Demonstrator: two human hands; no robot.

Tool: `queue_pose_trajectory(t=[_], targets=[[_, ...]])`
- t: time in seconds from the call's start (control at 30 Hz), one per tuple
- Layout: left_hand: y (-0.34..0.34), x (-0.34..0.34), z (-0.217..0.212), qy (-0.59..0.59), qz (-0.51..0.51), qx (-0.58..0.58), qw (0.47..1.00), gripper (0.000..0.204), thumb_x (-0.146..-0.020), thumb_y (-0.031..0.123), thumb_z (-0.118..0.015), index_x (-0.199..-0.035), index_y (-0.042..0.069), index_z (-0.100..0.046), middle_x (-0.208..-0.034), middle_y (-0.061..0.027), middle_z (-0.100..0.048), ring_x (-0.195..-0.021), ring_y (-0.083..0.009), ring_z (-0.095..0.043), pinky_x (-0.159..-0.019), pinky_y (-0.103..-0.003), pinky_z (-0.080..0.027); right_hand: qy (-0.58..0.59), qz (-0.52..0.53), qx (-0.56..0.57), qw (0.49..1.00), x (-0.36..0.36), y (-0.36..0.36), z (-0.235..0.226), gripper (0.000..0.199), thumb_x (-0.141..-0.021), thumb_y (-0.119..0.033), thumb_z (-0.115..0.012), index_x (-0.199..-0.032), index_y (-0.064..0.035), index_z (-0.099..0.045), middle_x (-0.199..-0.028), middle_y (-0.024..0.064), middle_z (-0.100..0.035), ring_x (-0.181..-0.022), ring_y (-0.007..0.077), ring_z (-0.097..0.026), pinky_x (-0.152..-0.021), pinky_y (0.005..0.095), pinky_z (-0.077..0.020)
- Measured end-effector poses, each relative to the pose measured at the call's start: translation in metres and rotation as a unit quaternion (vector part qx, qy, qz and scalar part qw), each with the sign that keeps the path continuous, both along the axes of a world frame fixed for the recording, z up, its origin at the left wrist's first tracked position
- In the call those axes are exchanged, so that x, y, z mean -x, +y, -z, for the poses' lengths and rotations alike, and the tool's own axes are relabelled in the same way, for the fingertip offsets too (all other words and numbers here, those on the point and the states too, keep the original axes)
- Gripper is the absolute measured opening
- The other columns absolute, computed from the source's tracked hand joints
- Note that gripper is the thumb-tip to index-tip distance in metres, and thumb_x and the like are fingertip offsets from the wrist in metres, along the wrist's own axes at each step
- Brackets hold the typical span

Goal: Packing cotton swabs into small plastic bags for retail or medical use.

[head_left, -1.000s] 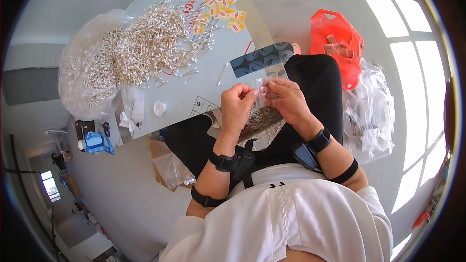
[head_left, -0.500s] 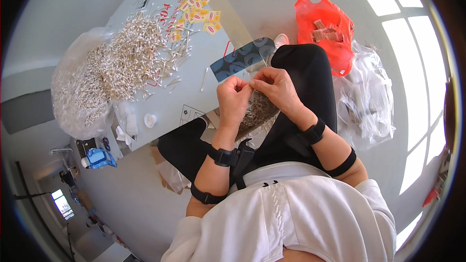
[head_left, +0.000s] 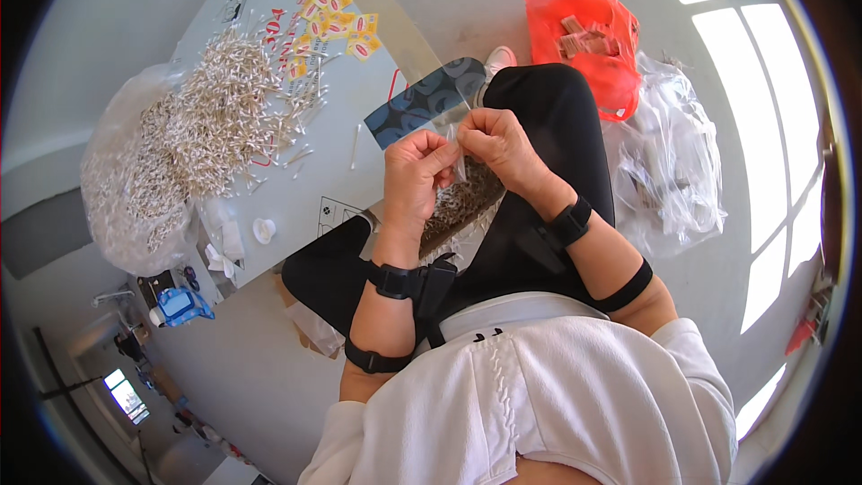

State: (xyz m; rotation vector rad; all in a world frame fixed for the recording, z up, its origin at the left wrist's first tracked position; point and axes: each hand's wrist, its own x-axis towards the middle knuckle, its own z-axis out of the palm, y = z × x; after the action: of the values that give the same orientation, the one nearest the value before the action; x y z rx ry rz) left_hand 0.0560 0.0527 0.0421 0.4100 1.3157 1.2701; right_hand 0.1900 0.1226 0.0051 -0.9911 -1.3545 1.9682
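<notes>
My left hand (head_left: 415, 171) and my right hand (head_left: 507, 148) are close together over my lap, both with fingers pinched. Between them stretches a thin, clear plastic bag (head_left: 461, 167), gripped from both sides; its edges are hard to make out. Below the hands, a box (head_left: 474, 202) full of small brownish-white pieces sits between my legs, partly covered by them. A dark blue patterned sheet (head_left: 409, 117) lies at the table's edge just beyond my left hand. One loose cotton swab (head_left: 356, 145) rests on the table left of it.
A heap of cotton swabs (head_left: 220, 112) spills from a large clear bag (head_left: 117, 171) on the table (head_left: 296, 202). Small yellow cards (head_left: 332, 22) lie at its far end. Right of my leg are a red bag (head_left: 548, 18) with pinkish packets and clear plastic bags (head_left: 669, 162).
My fingertips have moved slightly apart, and clear plastic now shows between and below them. The whole view has shifted a little, so the table and bags sit farther left.
</notes>
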Motion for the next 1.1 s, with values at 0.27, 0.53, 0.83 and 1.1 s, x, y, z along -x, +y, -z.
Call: queue_pose_trajectory(t=[0.27, 0.53, 0.83, 1.1], targets=[[0.004, 0.005, 0.004, -0.005, -0.023, 0.027, 0.999, 0.007, -0.077, -0.001, -0.065, -0.072, 0.001, -0.059, -0.064, -0.0022, -0.057, -0.050, -0.0078, -0.048, -0.046, -0.021, -0.038, 0.094, 0.010, 0.088, 0.992, -0.007, 0.009, -0.001, 0.014, -0.080, -0.010, -0.057, -0.070, -0.0009, -0.056, -0.062, -0.0038, -0.049, -0.059, 0.0036, -0.042, -0.053, 0.0212, -0.0346], [0.035, -0.016, 0.006, 0.431, 0.065, -0.183, 0.881, 0.012, -0.077, -0.008, -0.061, -0.085, 0.000, -0.061, -0.066, 0.0014, -0.057, -0.056, -0.0031, -0.050, -0.054, -0.019, -0.043, 0.034, 0.025, -0.042, 0.998, -0.011, 0.013, -0.005, 0.018, -0.080, -0.011, -0.061, -0.069, 0.0024, -0.057, -0.061, -0.0040, -0.046, -0.060, 0.0026, -0.040, -0.049, 0.0229, -0.0310], [0.105, 0.000, 0.026, 0.315, 0.052, -0.136, 0.938, 0.010, -0.079, -0.006, -0.066, -0.087, -0.001, -0.061, -0.072, 0.0001, -0.061, -0.058, -0.0037, -0.053, -0.051, -0.018, -0.044, 0.119, 0.270, 0.373, 0.880, -0.017, 0.016, 0.010, 0.022, -0.087, -0.025, -0.066, -0.087, -0.0055, -0.056, -0.070, -0.0023, -0.050, -0.057, 0.0054, -0.043, -0.046, 0.0206, -0.0342], [0.157, 0.006, 0.060, 0.451, 0.109, -0.186, 0.866, 0.012, -0.071, -0.002, -0.068, -0.080, 0.003, -0.063, -0.066, -0.0052, -0.063, -0.058, -0.0128, -0.058, -0.057, -0.026, -0.048, 0.142, 0.330, 0.334, 0.872, 0.008, 0.062, 0.044, 0.013, -0.090, -0.014, -0.061, -0.084, -0.0021, -0.061, -0.074, 0.0026, -0.056, -0.057, 0.0083, -0.046, -0.047, 0.0218, -0.0366]])
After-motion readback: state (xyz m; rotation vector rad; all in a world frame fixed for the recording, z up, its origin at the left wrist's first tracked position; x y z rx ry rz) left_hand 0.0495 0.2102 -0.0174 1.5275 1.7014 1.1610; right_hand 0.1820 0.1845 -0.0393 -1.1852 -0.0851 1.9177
